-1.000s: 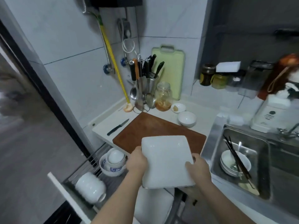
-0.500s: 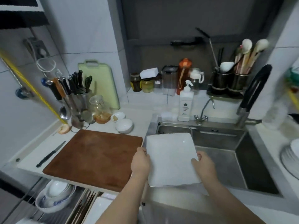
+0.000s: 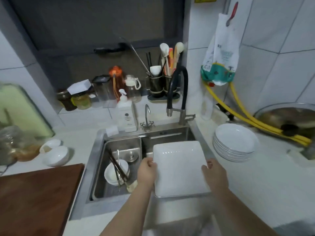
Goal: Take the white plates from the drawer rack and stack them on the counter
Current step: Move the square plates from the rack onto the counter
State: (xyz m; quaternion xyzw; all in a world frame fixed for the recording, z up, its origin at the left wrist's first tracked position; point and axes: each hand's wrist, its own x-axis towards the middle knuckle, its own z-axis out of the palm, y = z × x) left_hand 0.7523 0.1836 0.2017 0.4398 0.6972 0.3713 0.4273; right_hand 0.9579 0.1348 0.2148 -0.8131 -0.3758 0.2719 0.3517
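Wooden cutting board [image 3: 37, 198] sits at 9 o'clock of the sink [image 3: 119, 167], which has a bowl with chopsticks [image 3: 116, 172] in it. Left hand [image 3: 147, 171] pinches the square white plate [image 3: 179, 167] on its left edge, so the plate's at 3 o'clock from that grip, over the sink's right side. Right hand [image 3: 214, 174] grips the right edge. Stack of round plates [image 3: 235, 143] sits on the counter [image 3: 272, 184] around 2 o'clock.

Both forearms are bare to the frame edge, with the left hand [image 3: 147, 172] and right hand [image 3: 215, 174] ungloved.

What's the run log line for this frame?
phase: carry | held: square white plate | hands: left hand, right hand | over: sink | target: round plate stack
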